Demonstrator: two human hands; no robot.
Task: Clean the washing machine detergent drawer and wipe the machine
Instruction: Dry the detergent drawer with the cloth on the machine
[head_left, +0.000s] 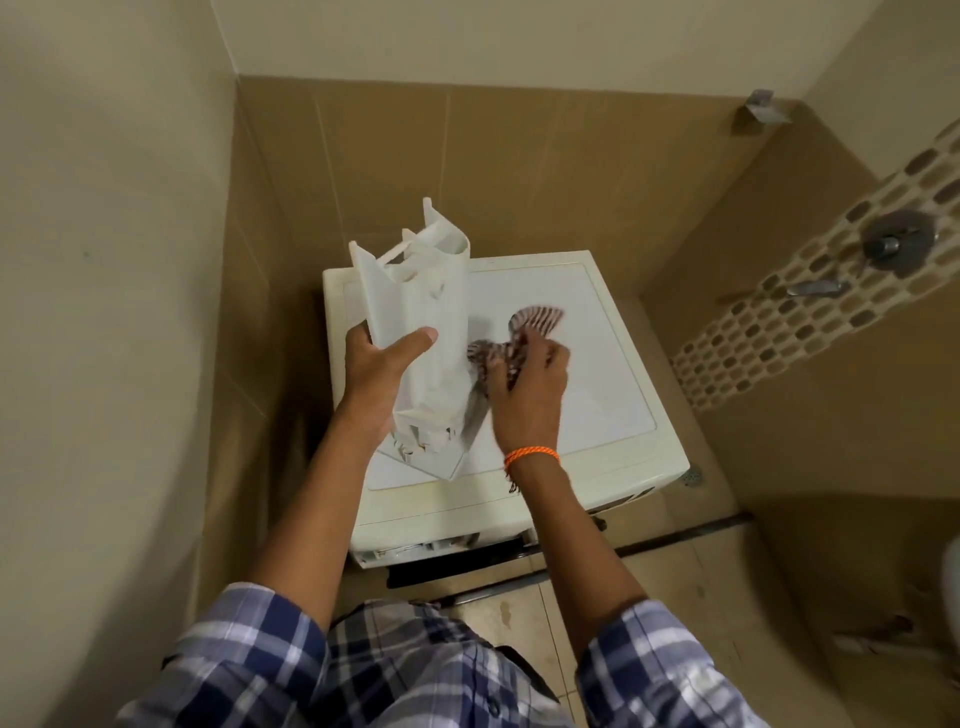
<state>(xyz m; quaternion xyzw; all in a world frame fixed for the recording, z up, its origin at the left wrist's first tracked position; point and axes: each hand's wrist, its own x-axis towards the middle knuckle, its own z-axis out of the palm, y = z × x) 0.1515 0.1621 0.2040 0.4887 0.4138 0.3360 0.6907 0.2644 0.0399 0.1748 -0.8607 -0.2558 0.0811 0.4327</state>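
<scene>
The white plastic detergent drawer (421, 312) stands on end above the washing machine (613, 415), its front panel down near the lid. My left hand (379, 364) grips its left side, thumb across the face. My right hand (530, 384), with an orange band on the wrist, holds a striped brown-and-white cloth (524, 327) against the drawer's right side. Part of the cloth is blurred. The empty drawer slot (415, 548) shows at the machine's front top left.
The machine sits in a tiled corner, walls close on the left and behind. A shower valve (893, 241) and mosaic tile strip are on the right wall. A floor drain (693, 477) lies beside the machine. Tiled floor runs toward me.
</scene>
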